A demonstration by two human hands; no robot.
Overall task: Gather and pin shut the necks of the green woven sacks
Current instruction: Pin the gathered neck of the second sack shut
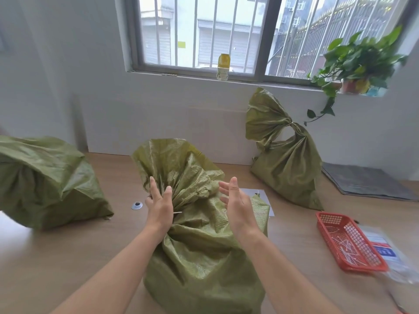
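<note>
Three green woven sacks sit on the pale wooden surface (68,257); the leftmost sack (45,182) slumps at the frame's edge; the left hand (158,205) lays straight fingers against the bunched neck of the middle sack (199,245); the right hand (235,200) hovers just beside that neck, spread wide, holding nothing; the far right sack (288,166) stands cinched; a red plastic mesh basket (349,241) lies nearby.

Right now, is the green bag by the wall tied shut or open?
Shut. The sack by the wall is pinched tight at its neck, with the top fanning out above.
</note>
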